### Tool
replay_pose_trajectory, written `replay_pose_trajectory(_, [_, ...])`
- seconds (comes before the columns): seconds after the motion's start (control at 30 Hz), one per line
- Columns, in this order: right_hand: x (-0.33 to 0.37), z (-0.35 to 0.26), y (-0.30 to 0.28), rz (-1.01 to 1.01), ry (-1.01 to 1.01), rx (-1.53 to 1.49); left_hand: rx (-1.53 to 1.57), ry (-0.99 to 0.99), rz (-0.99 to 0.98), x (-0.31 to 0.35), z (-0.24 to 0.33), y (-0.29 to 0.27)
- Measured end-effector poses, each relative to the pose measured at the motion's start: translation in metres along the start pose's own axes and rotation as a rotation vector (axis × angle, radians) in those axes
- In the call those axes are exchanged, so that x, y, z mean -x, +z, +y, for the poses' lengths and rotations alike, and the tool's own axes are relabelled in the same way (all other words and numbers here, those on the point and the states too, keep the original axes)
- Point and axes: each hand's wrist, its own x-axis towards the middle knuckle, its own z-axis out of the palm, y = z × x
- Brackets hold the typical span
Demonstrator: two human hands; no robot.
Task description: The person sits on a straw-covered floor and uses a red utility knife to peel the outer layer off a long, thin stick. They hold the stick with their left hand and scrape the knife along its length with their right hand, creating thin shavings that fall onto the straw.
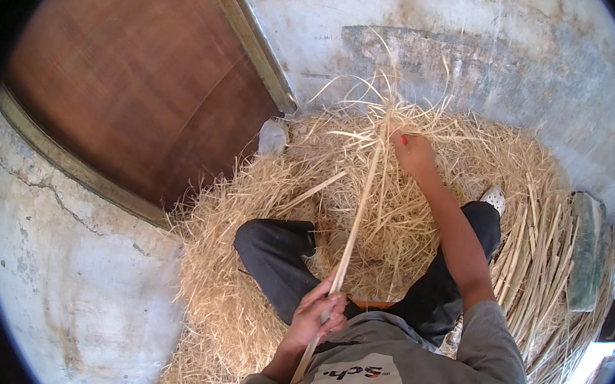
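Note:
A long, pale bamboo-like stalk point(358, 232) runs from beside my body up and away to the far middle. My left hand point(318, 314) is wrapped round its lower part, close to my shirt. At the stalk's far end, my right hand point(414, 154) is closed, with the arm stretched out. A small red spot shows at its fingers, but what they hold is too small to make out. Thin curled shavings point(386, 111) stick up and spread around the stalk's far end, right beside my right hand.
A heap of straw-coloured shavings point(228, 287) surrounds my legs. Long stalks point(533, 260) lie in a pile at right, beside a greenish block point(587, 250). A brown door panel point(144, 71) stands at left, and a stained wall point(476, 68) rises behind. A pale stone point(273, 137) sits by the door frame.

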Motion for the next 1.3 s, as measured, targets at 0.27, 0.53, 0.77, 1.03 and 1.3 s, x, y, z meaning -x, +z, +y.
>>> replay_pose_trajectory(0.27, [0.104, -0.043, 0.012, -0.097, -0.802, 0.192, -0.071, 0.120, 0.089, -0.004, 0.012, -0.002])
replay_pose_trajectory(0.53, [0.091, -0.035, 0.014, -0.132, -0.635, 0.188, -0.490, 0.129, 0.194, -0.002, 0.010, 0.010])
replay_pose_trajectory(0.77, [0.064, -0.027, 0.013, -0.070, -0.388, 0.084, -0.529, 0.130, 0.159, 0.001, 0.001, 0.013])
replay_pose_trajectory(1.03, [0.051, -0.038, 0.006, -0.270, -0.067, -0.084, -1.024, 0.333, 0.169, 0.006, -0.008, 0.015])
replay_pose_trajectory(1.3, [0.100, -0.029, 0.028, -0.135, -0.712, 0.179, -0.999, 0.372, 0.217, 0.003, -0.003, 0.005])
